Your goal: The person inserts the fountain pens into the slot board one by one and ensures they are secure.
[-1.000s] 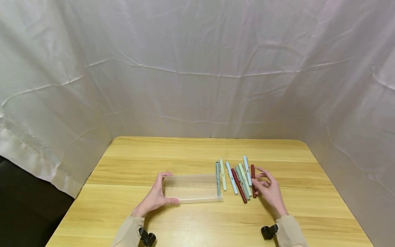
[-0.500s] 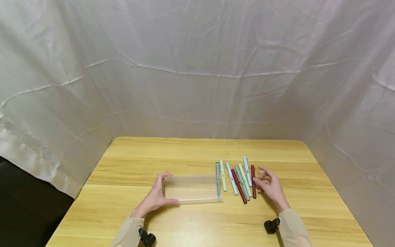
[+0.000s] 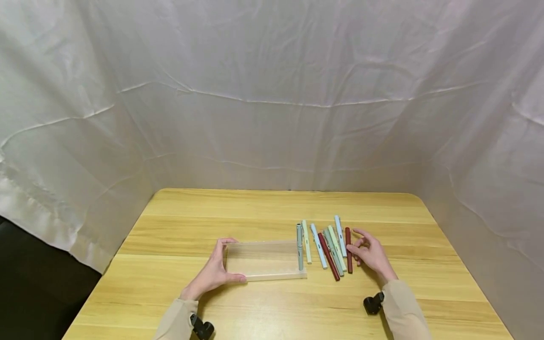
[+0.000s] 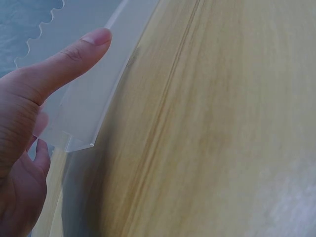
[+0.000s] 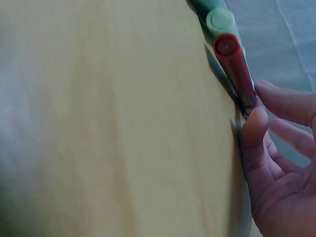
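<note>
Risk, as judged from this position: the pens (image 3: 327, 244) lie side by side on the bench (image 3: 272, 208) in a loose, partly overlapping fan. The right hand (image 3: 369, 252) works at the outermost dark red pen (image 3: 348, 255). A sideways nudge there could roll it into its neighbours and scatter the row, or send a round barrel toward the bench edge. A weak fingertip grip on a smooth barrel could also slip.

Second risk: the clear plastic box (image 3: 264, 259) is light and stands with its open side up. If the left hand (image 3: 214, 273) presses unevenly on its end wall, the box may slide or tip and push the grey-green pen (image 3: 300, 245) that lies against its right end.

Pose, left hand: thumb along the near wall of the box, fingers curved over the far left corner, so it grips the left end. The left wrist view confirms the thumb (image 4: 74, 54) resting on the clear wall (image 4: 98, 94).

Pose, right hand: palm turned inward and fingers loosely spread. The right wrist view shows the thumb tip (image 5: 253, 123) and a fingertip closing on the barrel of the dark red pen (image 5: 236, 69). The pen remains flat on the bench.

Forearms: both rest low, near the front edge.
</note>
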Action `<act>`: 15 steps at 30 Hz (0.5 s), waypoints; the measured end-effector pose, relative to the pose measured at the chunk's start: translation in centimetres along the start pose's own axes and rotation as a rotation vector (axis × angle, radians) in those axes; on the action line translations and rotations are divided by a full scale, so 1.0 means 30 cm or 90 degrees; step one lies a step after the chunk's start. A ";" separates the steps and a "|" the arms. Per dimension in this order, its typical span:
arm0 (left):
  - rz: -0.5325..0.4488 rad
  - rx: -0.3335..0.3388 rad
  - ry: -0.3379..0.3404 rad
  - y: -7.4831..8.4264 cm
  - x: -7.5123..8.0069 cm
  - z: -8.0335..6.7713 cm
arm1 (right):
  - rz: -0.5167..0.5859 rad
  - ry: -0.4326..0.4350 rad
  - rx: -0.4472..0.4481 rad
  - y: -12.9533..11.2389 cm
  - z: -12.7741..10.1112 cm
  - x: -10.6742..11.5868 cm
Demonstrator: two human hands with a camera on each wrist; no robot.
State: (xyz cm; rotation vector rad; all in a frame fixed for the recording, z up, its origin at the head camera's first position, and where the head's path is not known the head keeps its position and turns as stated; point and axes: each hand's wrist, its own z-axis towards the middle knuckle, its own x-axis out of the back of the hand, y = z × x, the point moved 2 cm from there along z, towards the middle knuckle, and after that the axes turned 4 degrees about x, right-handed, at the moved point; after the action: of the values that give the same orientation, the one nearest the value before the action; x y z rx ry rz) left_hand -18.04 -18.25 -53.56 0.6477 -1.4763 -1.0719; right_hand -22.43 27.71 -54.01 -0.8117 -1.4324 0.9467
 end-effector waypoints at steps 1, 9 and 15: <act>-0.002 -0.001 0.000 0.000 0.000 0.000 | 0.003 -0.007 -0.003 0.000 0.002 0.000; 0.001 -0.001 0.002 -0.002 0.000 0.000 | -0.020 -0.053 -0.004 -0.024 0.004 0.001; 0.008 -0.004 0.006 -0.001 0.000 0.000 | -0.095 -0.058 -0.022 -0.034 0.005 -0.002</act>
State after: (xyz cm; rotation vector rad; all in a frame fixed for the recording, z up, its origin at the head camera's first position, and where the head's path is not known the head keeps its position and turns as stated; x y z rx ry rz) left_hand -18.05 -18.26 -53.60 0.6368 -1.4667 -1.0627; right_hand -22.53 27.21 -53.11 -0.6846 -1.5687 0.8563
